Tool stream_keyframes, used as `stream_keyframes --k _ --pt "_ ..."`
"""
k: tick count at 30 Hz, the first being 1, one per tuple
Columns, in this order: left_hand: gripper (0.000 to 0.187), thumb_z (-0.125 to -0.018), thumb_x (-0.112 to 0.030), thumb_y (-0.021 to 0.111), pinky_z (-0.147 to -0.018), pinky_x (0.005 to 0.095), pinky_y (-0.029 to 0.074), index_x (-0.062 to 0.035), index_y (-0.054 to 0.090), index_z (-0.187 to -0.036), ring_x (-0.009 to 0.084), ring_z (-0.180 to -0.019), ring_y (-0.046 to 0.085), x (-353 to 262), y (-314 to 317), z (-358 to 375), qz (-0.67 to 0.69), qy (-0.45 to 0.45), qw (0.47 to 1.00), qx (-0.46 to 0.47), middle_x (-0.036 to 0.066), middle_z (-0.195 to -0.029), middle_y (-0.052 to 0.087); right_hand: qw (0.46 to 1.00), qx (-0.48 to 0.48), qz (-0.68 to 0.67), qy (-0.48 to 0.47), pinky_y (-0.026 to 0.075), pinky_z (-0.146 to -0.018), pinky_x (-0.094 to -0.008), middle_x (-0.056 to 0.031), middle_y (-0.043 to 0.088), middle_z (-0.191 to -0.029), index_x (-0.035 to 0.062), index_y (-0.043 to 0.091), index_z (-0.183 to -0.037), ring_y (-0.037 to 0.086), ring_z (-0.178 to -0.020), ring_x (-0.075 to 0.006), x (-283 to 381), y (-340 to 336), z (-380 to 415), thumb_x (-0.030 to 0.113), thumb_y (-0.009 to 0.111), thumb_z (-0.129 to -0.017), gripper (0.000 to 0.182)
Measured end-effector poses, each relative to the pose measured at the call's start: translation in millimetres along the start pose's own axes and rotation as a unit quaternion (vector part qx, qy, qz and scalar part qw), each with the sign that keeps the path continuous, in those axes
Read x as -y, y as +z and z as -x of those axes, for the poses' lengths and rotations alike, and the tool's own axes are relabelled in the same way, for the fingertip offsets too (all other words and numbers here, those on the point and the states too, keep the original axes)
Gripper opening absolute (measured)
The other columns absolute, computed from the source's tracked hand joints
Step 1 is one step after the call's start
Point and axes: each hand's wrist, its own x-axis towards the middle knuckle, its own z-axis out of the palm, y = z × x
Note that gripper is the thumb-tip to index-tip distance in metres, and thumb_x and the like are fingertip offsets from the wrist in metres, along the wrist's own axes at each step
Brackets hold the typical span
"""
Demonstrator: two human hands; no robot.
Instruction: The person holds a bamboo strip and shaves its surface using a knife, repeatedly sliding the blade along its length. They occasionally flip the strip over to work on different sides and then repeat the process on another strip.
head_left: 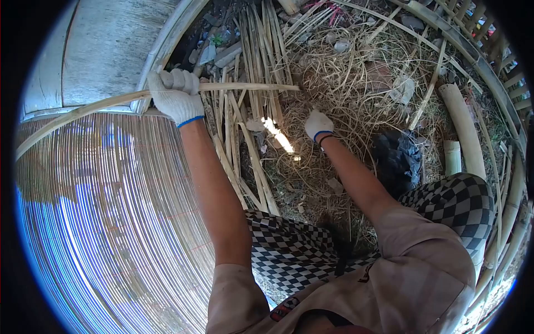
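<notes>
Bamboo, split into a long flat strip (245, 87), is the piece in hand: it runs roughly level from the far left of the view, through the left hand (175, 94), and ends just above and ahead of the right hand (318, 124). The left hand, in a white knit glove with a blue cuff, is closed in a full fist around the strip, knuckles up, which keeps the flexible length from sagging or twisting. The right hand, gloved the same way, sits lower and to the right of the strip's free end, fingers curled; whether it grips a tool or a strand cannot be told, since the fingers are turned away from the camera. Directly between the two hands lies a bundle of split bamboo slats (250, 128), fanned lengthwise away from the body, within easy reach of either hand. Beyond the right hand, a loose heap of curled bamboo shavings (356, 78) covers the ground. Below and left of the left hand stands a woven bamboo panel (111, 211) of closely set fine slats. To the right of the right forearm lie thick bamboo culm sections (464, 128), and a dark bag-like object (397, 158) rests near the knee in checkered cloth (450, 203).
</notes>
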Motion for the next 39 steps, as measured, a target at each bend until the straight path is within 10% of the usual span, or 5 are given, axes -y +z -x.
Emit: stream_keyframes --k 9,16,26,32,39 --pt "0.066 -0.098 -0.075 0.043 -0.062 0.0303 0.039 -0.0096 0.051 -0.095 0.0155 -0.068 0.042 40.1 15.3 25.3 0.076 0.063 0.964 -0.246 0.004 -0.082 0.048 0.996 0.018 0.081 -0.040 0.062 -0.073 -0.0481 -0.0181 0.076 -0.105 0.0013 0.062 -0.133 0.075 -0.093 -0.0333 -31.6 17.0 -25.2 0.021 0.057 -0.097 0.041" --pt "0.023 -0.104 -0.027 0.063 -0.068 0.0343 0.052 -0.0054 0.061 -0.113 0.0192 -0.082 0.062 27.4 -0.1 14.1 -0.010 0.126 0.992 0.011 0.007 -0.093 0.064 0.983 0.101 -0.144 0.050 0.058 -0.057 -0.0373 -0.0147 0.071 -0.083 -0.0033 0.060 -0.124 0.071 -0.065 -0.0237 -12.0 -38.1 9.5 0.027 0.045 -0.107 0.038" --pt "0.045 -0.106 -0.043 0.056 -0.049 0.0304 0.037 -0.0120 0.047 -0.074 0.0132 -0.059 0.042 16.9 -8.1 -6.9 -0.013 0.056 0.991 0.124 0.001 -0.064 0.047 0.990 -0.034 -0.091 -0.103 0.059 -0.062 -0.0421 -0.0152 0.069 -0.080 -0.0032 0.062 -0.117 0.070 -0.066 -0.0283 20.9 -67.2 27.3 0.024 0.047 -0.105 0.033" --pt "0.064 -0.105 -0.063 0.038 -0.043 0.0290 0.023 -0.0111 0.041 -0.068 0.0121 -0.049 0.030 25.9 29.9 8.0 -0.111 0.141 0.966 -0.187 -0.001 -0.059 0.035 0.833 -0.096 -0.439 -0.322 0.056 -0.067 -0.0453 -0.0200 0.068 -0.082 0.0054 0.066 -0.106 0.068 -0.074 -0.0383 104.9 -103.8 107.0 0.022 0.058 -0.098 0.020" --pt "0.061 -0.106 -0.060 0.040 -0.040 0.0276 0.021 -0.0117 0.040 -0.067 0.0112 -0.046 0.028 14.4 43.4 23.6 -0.108 0.129 0.941 -0.294 -0.001 -0.057 0.033 0.954 -0.137 -0.086 -0.251 0.057 -0.070 -0.0468 -0.0171 0.071 -0.084 0.0038 0.067 -0.108 0.070 -0.077 -0.0373 92.8 -84.8 73.5 0.019 0.061 -0.094 0.022"
